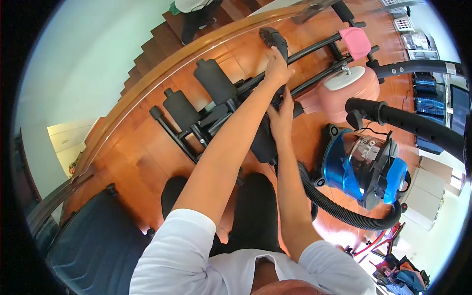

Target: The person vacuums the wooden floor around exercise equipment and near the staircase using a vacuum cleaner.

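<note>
Wears a white short-sleeved shirt (182, 241) and dark trousers (255, 211), with both bare arms stretched forward over the orange-brown floor (128, 162). Has a dark seat (93, 241) low on the left. Bends over the black frame (314, 49) of an exercise machine, with foam rollers (215, 81) left of the hands and a pink housing (361, 96) to the right. Has a corrugated hose (334, 206) curving from beside the right forearm round to a blue vacuum cleaner (344, 167), upright near the housing. Holds the right hand (282, 118) at a dark part among the frame tubes, thumb and fingers apart; cannot tell how far closed or on what. Reaches farther with the left hand (276, 71), wrapped around the black nozzle (272, 37), its tip pointing away beside the frame, over the floor. Faces a pink pad (355, 43) beyond, to the right. Looks past a curved wooden handrail (223, 33) onto brown stairs (162, 37), with another person (192, 24) on the steps.
</note>
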Motion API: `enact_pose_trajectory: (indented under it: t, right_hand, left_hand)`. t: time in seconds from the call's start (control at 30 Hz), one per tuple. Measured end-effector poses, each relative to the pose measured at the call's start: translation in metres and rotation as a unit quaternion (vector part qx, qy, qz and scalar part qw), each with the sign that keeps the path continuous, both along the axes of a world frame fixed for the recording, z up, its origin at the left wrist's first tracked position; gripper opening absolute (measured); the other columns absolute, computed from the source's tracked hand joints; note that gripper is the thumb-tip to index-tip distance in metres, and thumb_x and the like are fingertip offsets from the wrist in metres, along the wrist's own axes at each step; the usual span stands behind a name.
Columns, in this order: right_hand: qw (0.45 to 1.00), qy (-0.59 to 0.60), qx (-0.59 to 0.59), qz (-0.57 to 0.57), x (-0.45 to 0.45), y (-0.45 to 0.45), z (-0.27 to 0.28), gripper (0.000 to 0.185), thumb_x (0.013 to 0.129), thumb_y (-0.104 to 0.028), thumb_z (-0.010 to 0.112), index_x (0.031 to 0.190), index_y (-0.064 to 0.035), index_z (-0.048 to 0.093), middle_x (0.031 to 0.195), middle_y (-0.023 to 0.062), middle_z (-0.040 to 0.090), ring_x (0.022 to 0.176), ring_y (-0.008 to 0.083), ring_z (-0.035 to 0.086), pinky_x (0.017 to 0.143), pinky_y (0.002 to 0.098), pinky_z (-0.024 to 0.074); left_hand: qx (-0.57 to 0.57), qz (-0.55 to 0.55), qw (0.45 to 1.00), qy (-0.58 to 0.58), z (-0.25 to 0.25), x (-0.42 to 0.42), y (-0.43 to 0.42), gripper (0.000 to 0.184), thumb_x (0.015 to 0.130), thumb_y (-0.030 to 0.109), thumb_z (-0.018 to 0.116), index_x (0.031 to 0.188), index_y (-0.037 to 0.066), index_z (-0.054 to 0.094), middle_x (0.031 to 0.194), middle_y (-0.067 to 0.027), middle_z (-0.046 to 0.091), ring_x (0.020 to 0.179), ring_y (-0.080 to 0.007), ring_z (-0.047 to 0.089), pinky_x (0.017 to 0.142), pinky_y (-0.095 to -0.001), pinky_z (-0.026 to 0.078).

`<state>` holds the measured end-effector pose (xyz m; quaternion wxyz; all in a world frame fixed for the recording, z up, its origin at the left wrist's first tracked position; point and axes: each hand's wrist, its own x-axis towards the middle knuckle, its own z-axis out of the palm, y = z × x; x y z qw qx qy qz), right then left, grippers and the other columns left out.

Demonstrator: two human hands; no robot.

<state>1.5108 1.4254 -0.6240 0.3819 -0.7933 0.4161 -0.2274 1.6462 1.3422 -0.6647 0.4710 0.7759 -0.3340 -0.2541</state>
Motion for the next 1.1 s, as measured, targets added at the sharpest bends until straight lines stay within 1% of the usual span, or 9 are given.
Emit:
enact_pose_trajectory:
  t: [0.2,0.33,0.43,0.53,0.63,0.7,0.9,1.03,1.1]
  right_hand:
    - [0.970,0.144,0.192,-0.022,-0.108,0.034,-0.007,0.063,0.089,-0.020,0.062,0.142,0.0017,0.034,0.123,0.0251,0.054,0.113,0.0355,0.054,0.100,0.0404,0.0400]
    - [0.907,0.180,0.378,-0.030,-0.065,0.028,0.099,0.061,0.092,-0.022,0.059,0.143,-0.0006,0.034,0.123,0.0257,0.058,0.115,0.0354,0.057,0.100,0.0393,0.0408]
    - [0.982,0.096,-0.041,0.160,-0.054,0.061,0.071,0.060,0.094,-0.026,0.056,0.143,-0.0009,0.034,0.102,0.0302,0.063,0.091,0.0435,0.064,0.079,0.0471,0.0500]
    - [0.967,0.154,0.112,0.172,-0.028,0.071,0.077,0.062,0.094,-0.027,0.056,0.143,0.0021,0.032,0.088,0.0320,0.062,0.076,0.0440,0.064,0.067,0.0486,0.0503]
    - [0.962,0.143,0.175,0.150,-0.019,0.070,0.070,0.064,0.094,-0.027,0.055,0.143,0.0041,0.029,0.084,0.0324,0.061,0.074,0.0437,0.064,0.065,0.0486,0.0497]
    - [0.960,0.128,0.214,0.129,-0.013,0.060,0.065,0.064,0.094,-0.026,0.055,0.144,0.0047,0.027,0.083,0.0325,0.061,0.072,0.0422,0.064,0.062,0.0483,0.0491]
    - [0.955,0.091,0.266,0.094,-0.002,0.017,0.061,0.061,0.095,-0.028,0.051,0.142,0.0059,0.030,0.084,0.0347,0.060,0.082,0.0444,0.064,0.074,0.0479,0.0476]
    - [0.988,0.083,0.082,0.105,0.005,-0.007,0.033,0.062,0.096,-0.026,0.053,0.147,-0.0021,0.026,0.091,0.0231,0.065,0.078,0.0263,0.067,0.074,0.0333,0.0504]
    - [0.965,0.105,0.220,0.094,0.010,-0.012,0.040,0.059,0.096,-0.026,0.050,0.145,-0.0009,0.028,0.110,0.0311,0.060,0.103,0.0383,0.061,0.088,0.0397,0.0459]
  left_hand:
    - [0.096,0.005,0.995,-0.001,0.017,0.007,-0.010,0.088,0.080,0.019,0.066,0.142,-0.014,0.012,0.122,-0.0333,0.051,0.113,-0.0419,0.054,0.094,-0.0446,0.046]
    - [0.092,-0.012,0.996,0.015,0.036,0.030,-0.008,0.070,0.081,0.018,0.062,0.136,-0.010,0.028,0.118,-0.0355,0.052,0.109,-0.0445,0.056,0.091,-0.0472,0.048]
    - [0.121,-0.067,0.987,-0.075,0.050,0.046,0.006,0.047,0.086,0.014,0.053,0.127,-0.004,0.039,0.116,-0.0352,0.054,0.105,-0.0449,0.059,0.088,-0.0503,0.048]
    - [0.134,-0.047,0.972,-0.188,0.035,0.048,0.029,0.034,0.089,0.010,0.046,0.121,-0.001,0.043,0.111,-0.0332,0.057,0.102,-0.0447,0.060,0.085,-0.0518,0.049]
    - [0.148,-0.074,0.965,-0.205,0.029,0.059,0.020,0.064,0.081,0.011,0.059,0.138,0.001,0.032,0.099,-0.0295,0.063,0.095,-0.0428,0.063,0.082,-0.0514,0.050]
    - [0.130,-0.062,0.965,-0.220,0.007,0.057,0.001,0.047,0.086,0.010,0.049,0.131,0.002,0.037,0.100,-0.0286,0.063,0.095,-0.0425,0.064,0.081,-0.0523,0.051]
    - [0.111,-0.081,0.970,-0.202,-0.021,0.070,-0.064,0.064,0.086,0.016,0.056,0.143,0.008,0.030,0.102,-0.0299,0.063,0.095,-0.0426,0.064,0.079,-0.0507,0.051]
    - [0.085,-0.101,0.968,-0.214,-0.035,0.089,-0.110,0.047,0.094,0.012,0.039,0.140,0.005,0.033,0.101,-0.0310,0.063,0.094,-0.0410,0.064,0.079,-0.0510,0.051]
    - [0.083,-0.101,0.968,-0.213,-0.037,0.089,-0.118,0.045,0.095,0.012,0.036,0.139,0.003,0.033,0.101,-0.0312,0.063,0.093,-0.0417,0.064,0.079,-0.0504,0.051]
